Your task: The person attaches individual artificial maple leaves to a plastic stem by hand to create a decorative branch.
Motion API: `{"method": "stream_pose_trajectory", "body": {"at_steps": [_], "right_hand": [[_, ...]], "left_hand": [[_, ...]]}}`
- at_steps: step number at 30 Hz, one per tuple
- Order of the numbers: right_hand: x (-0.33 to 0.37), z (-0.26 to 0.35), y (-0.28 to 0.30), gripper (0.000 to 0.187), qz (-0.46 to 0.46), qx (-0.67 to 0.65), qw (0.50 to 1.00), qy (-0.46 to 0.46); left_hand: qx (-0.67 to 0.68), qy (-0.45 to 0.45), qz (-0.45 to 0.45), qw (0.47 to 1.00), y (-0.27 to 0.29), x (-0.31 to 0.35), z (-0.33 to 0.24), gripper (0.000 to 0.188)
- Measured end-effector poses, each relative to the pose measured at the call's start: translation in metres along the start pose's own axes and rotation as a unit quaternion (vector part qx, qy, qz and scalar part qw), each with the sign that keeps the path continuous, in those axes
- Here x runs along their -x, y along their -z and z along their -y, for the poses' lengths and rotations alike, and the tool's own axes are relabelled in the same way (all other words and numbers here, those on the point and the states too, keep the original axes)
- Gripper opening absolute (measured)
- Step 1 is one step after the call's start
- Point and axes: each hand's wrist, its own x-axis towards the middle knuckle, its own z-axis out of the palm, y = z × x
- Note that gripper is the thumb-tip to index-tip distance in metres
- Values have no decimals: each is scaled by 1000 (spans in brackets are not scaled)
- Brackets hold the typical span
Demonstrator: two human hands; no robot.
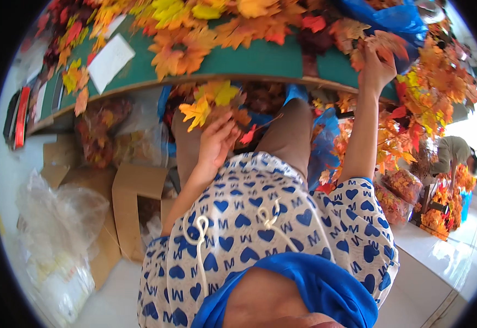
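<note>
My left hand [216,143] is low in front of my lap, fingers curled round a spray of artificial maple leaves [196,112] in yellow, orange and red. A thin stem of it sticks out to the right, past a small red leaf [248,134]. My right arm stretches to the table's far right, where my right hand [378,70] is closed on an orange-red artificial maple leaf [387,45]. Its fingertips are partly hidden by the leaves. Just beyond that hand lies a blue plastic bag [397,22].
Loose artificial leaves [184,46] cover much of the green table [271,59], with a white card [111,63] on its left. Below stand an open cardboard box [134,186] and clear plastic bags [58,218]. At right, leaf-filled bags [402,188] lie near another person [447,156].
</note>
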Motion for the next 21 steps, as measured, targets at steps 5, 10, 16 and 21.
{"method": "stream_pose_trajectory", "body": {"at_steps": [5,10,16,21], "right_hand": [[156,0,-37,11,201,-176,914,-307],[245,-10,-54,11,131,-148,846,-496],[260,-15,-51,12,140,-207,812,-527],[261,-15,-48,12,141,-235,767,-580]], "left_hand": [[-2,-54,18,998,-12,13,-7,26],[-43,-93,20,995,-29,23,-11,27],[-63,-121,15,991,-32,25,-12,31],[-81,-121,13,989,-30,23,-11,31]]}}
